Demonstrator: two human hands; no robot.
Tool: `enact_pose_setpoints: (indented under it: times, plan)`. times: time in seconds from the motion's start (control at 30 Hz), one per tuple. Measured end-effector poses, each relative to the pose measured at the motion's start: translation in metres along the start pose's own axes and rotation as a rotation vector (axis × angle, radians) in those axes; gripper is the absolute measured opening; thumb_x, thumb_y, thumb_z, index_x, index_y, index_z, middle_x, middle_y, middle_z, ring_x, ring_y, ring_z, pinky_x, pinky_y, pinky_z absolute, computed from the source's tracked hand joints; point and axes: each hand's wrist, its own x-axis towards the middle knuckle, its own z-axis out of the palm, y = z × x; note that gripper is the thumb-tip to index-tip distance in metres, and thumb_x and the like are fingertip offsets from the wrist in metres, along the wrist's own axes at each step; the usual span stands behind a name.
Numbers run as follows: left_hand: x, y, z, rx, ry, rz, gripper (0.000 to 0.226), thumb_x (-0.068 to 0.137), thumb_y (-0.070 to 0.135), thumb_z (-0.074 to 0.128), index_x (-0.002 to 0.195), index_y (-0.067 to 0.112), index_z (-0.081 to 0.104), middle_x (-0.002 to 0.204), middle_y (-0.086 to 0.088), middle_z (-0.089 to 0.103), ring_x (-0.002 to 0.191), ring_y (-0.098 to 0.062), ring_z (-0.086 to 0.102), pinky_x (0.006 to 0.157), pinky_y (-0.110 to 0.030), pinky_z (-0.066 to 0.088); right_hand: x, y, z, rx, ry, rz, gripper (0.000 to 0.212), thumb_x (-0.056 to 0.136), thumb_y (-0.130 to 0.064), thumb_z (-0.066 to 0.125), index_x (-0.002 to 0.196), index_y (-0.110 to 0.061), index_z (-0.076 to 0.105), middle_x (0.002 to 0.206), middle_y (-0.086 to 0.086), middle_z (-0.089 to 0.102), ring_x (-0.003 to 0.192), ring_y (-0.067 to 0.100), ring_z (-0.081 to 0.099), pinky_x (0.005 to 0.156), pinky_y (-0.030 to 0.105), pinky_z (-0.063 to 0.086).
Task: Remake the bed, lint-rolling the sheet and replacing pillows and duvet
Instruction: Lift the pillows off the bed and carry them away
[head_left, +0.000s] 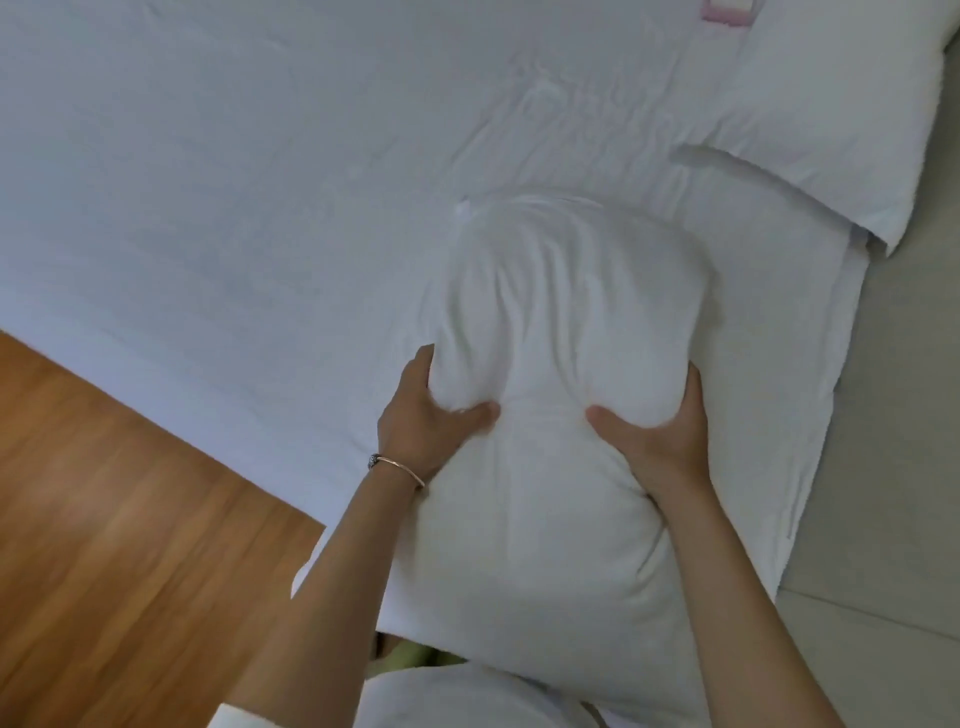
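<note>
**Pillow held over the bed's corner**

The pillow (561, 364) could drag the sheet (234, 182) into fresh creases if set down carelessly. The left hand (423, 415) and right hand (660, 431) each grip a side, fingers curled into the filling, thumbs pressed on top. A second pillow (831, 104) lies nearby.

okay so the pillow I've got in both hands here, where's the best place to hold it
Grip the pillow by its two long sides, where the left hand and right hand already squeeze it. It is soft and bulging, so opposite-side grips keep it from folding.
</note>
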Motion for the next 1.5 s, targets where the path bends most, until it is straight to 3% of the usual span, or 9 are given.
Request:
enact_pose_setpoints:
  times: [0.2, 0.3, 0.43, 0.53, 0.67, 0.93, 1.07, 1.37, 1.5]
  plan:
    - [-0.019, -0.024, -0.125, -0.150, 0.039, 0.020, 0.064, 0.052, 0.056, 0.081, 0.105, 0.047, 0.047, 0.102, 0.025, 0.062, 0.095, -0.007, 0.062, 0.087, -0.043, 0.051, -0.052, -0.083, 0.074, 0.012, -0.084, -0.157, 0.074, 0.064, -0.005, 0.090, 0.120, -0.031, 0.049, 0.106, -0.029, 0.054, 0.088, -0.029, 0.051, 0.073, -0.007, 0.036]
    - [-0.024, -0.056, -0.205, -0.195, 0.126, 0.031, 0.077, 0.052, 0.050, 0.086, 0.108, 0.056, 0.033, 0.098, 0.031, 0.058, 0.080, -0.005, 0.066, 0.080, -0.045, 0.055, -0.084, -0.119, 0.138, 0.001, -0.129, -0.245, 0.077, 0.062, -0.005, 0.090, 0.120, -0.031, 0.047, 0.106, -0.031, 0.052, 0.089, -0.031, 0.049, 0.074, -0.007, 0.034]
    - [-0.029, -0.108, -0.322, -0.194, 0.227, 0.123, 0.112, 0.053, 0.053, 0.086, 0.137, 0.061, 0.012, 0.128, 0.031, 0.047, 0.117, 0.001, 0.054, 0.095, -0.035, 0.048, -0.123, -0.169, 0.246, -0.010, -0.209, -0.331, 0.081, 0.059, -0.017, 0.093, 0.119, -0.041, 0.044, 0.100, -0.043, 0.052, 0.092, -0.031, 0.047, 0.076, -0.006, 0.034]
    - [-0.029, -0.153, -0.417, -0.188, 0.315, 0.124, 0.102, 0.057, 0.053, 0.085, 0.141, 0.052, 0.026, 0.134, 0.040, 0.040, 0.121, 0.015, 0.042, 0.099, -0.021, 0.039, -0.149, -0.215, 0.340, -0.029, -0.316, -0.388, 0.083, 0.058, -0.025, 0.093, 0.122, -0.045, 0.044, 0.097, -0.051, 0.051, 0.094, -0.023, 0.051, 0.083, 0.005, 0.037]
    - [-0.029, -0.205, -0.516, -0.233, 0.507, 0.037, 0.095, 0.061, 0.044, 0.087, 0.138, 0.049, 0.033, 0.124, 0.042, 0.045, 0.111, 0.014, 0.047, 0.088, -0.013, 0.038, -0.178, -0.274, 0.459, -0.056, -0.467, -0.463, 0.085, 0.058, -0.028, 0.092, 0.129, -0.038, 0.047, 0.104, -0.038, 0.050, 0.107, 0.004, 0.054, 0.093, 0.024, 0.041]
    - [0.025, -0.308, -0.671, -0.270, 0.798, -0.180, 0.116, 0.060, 0.053, 0.084, 0.152, 0.037, 0.017, 0.150, 0.017, 0.035, 0.135, -0.007, 0.036, 0.101, -0.022, 0.032, -0.189, -0.360, 0.705, -0.128, -0.749, -0.589, 0.083, 0.057, -0.032, 0.093, 0.129, -0.033, 0.051, 0.116, -0.018, 0.061, 0.113, 0.014, 0.059, 0.100, 0.038, 0.047]
    - [0.083, -0.345, -0.780, -0.241, 0.953, -0.259, 0.107, 0.061, 0.063, 0.079, 0.149, 0.036, 0.025, 0.146, 0.017, 0.040, 0.130, -0.010, 0.043, 0.099, -0.026, 0.036, -0.182, -0.425, 0.853, -0.096, -0.899, -0.655, 0.073, 0.061, -0.029, 0.091, 0.120, -0.040, 0.051, 0.106, -0.031, 0.056, 0.108, 0.009, 0.058, 0.098, 0.034, 0.047]
    - [0.167, -0.367, -1.016, -0.215, 1.258, -0.307, 0.101, 0.056, 0.058, 0.081, 0.144, 0.031, 0.039, 0.139, 0.019, 0.045, 0.128, -0.006, 0.045, 0.107, -0.032, 0.038, -0.208, -0.601, 1.110, -0.012, -1.138, -0.817, 0.068, 0.065, -0.025, 0.090, 0.121, -0.038, 0.054, 0.110, -0.026, 0.062, 0.107, 0.007, 0.061, 0.095, 0.034, 0.049]
    - [0.205, -0.408, -1.129, -0.233, 1.355, -0.243, 0.078, 0.057, 0.050, 0.078, 0.130, 0.034, 0.056, 0.124, 0.019, 0.060, 0.115, -0.006, 0.056, 0.099, -0.039, 0.047, -0.244, -0.666, 1.235, 0.072, -1.228, -0.939, 0.070, 0.069, -0.021, 0.088, 0.129, -0.029, 0.052, 0.111, -0.030, 0.055, 0.102, -0.004, 0.056, 0.086, 0.014, 0.044]
